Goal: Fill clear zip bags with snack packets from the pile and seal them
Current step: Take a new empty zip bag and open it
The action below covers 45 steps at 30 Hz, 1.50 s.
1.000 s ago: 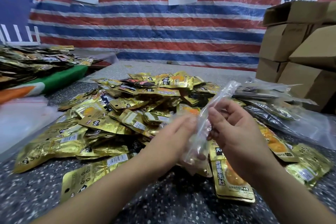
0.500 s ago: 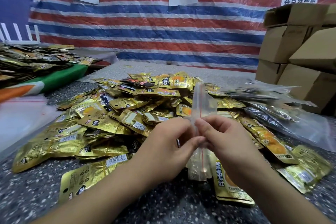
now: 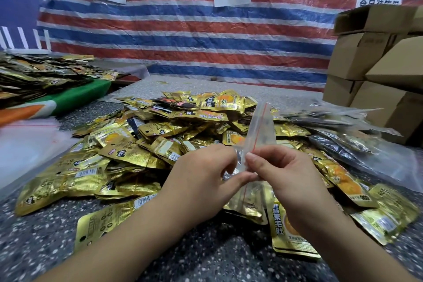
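**Bag pinched at its mouth, not yet filled**

Both hands meet at the middle of the view, over the near edge of the pile [image 3: 164,144] of gold packets. The left hand [image 3: 201,181] and right hand [image 3: 281,178] each pinch the clear bag [image 3: 261,130] between thumb and fingertips, fingers curled onto the plastic. The bag stands on edge, rising from the fingers toward 1 o'clock, its red zip line running up its length; a shorter part hangs below the hands toward 6 o'clock.

The step in hand looks like working the zip mouth apart; the bag appears empty, though its film is too clear to be sure. Next, one hand must keep the mouth open while the other takes a packet. The nearest packets lie just below the hands at 6 o'clock; the bulk of the pile spreads from 9 to 12 o'clock.
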Available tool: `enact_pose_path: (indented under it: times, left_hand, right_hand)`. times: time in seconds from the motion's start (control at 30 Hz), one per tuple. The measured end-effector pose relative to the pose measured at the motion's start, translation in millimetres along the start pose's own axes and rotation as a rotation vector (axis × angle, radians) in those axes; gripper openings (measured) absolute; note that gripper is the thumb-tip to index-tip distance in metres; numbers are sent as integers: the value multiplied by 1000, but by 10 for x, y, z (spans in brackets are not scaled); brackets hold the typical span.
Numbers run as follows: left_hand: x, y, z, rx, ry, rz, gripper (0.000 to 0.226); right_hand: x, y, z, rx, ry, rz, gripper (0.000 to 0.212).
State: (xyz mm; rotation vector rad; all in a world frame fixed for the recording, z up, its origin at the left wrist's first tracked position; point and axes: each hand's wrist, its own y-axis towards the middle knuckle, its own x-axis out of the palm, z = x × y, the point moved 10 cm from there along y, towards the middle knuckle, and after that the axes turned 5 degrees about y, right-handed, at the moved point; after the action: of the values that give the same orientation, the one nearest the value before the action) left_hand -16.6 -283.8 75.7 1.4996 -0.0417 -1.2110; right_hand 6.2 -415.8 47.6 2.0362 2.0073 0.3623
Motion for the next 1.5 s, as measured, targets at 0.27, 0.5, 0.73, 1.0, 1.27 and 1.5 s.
enact_pose_path:
  times: [0.27, 0.5, 0.73, 1.0, 1.27, 1.5]
  left_hand:
    - [176, -36, -34, 0, -137, -95, 26]
    - [269, -48, -60, -35, -268, -177, 19]
    - [370, -68, -17, -108, -505, -338, 27]
    - [258, -57, -596, -566, -659, -217, 36]
    - [38, 15, -405, -253, -312, -53, 37]
    - [100, -123, 341, 223, -52, -205, 47]
  right_hand:
    - [163, -34, 53, 53, 67, -133, 6]
    - [170, -32, 47, 53, 62, -187, 11]
    - [122, -5, 126, 130, 26, -197, 19]
    - [-555, 119, 23, 39, -87, 252, 38]
    - [-483, 102, -22, -43, -168, 263, 30]
    - [-377, 95, 61, 11, -67, 217, 24]
